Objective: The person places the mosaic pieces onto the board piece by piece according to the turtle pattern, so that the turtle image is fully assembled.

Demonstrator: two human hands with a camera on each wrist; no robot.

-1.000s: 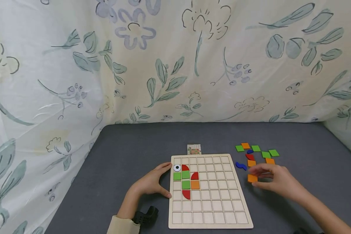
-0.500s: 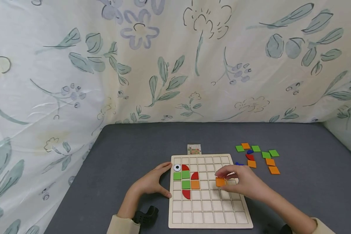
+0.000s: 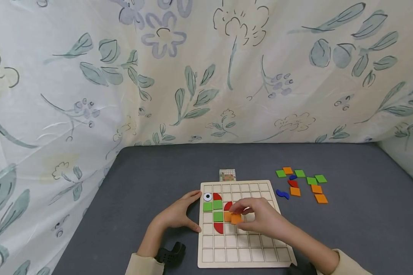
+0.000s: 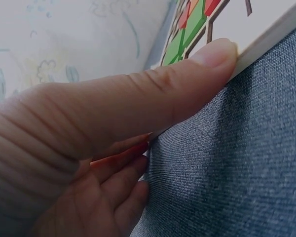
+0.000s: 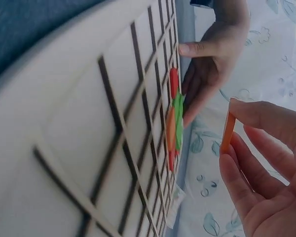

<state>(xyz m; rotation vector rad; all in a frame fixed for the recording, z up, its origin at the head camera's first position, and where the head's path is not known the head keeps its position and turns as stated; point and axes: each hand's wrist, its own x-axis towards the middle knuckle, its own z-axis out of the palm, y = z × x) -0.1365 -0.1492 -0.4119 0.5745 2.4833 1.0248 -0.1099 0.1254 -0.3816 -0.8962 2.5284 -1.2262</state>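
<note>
My right hand (image 3: 263,217) pinches an orange square tile (image 3: 236,219) between thumb and fingers. In the right wrist view that held tile (image 5: 228,132) appears edge-on, apart from the board. Below it lies the wooden grid board (image 3: 247,254), whose cells hold green squares (image 3: 218,216), red quarter-round pieces (image 3: 218,228), an eye tile (image 3: 207,196) and one orange square (image 3: 227,216). My left hand (image 3: 179,214) touches the board's left edge with thumb and fingers spread apart. The left wrist view shows its thumb (image 4: 207,61) on the board's rim.
Loose green, orange, red and blue pieces lie right of the board, among them a wavy blue piece (image 3: 282,194) and an orange square (image 3: 321,198). A small pattern card (image 3: 227,175) touches or nearly touches the board's top edge. A floral curtain (image 3: 192,95) hangs behind the grey table (image 3: 158,168).
My right hand has carried the orange square tile leftward from the loose pieces to above the board, beside the orange square in the grid. My left hand has stayed at the board's edge.
</note>
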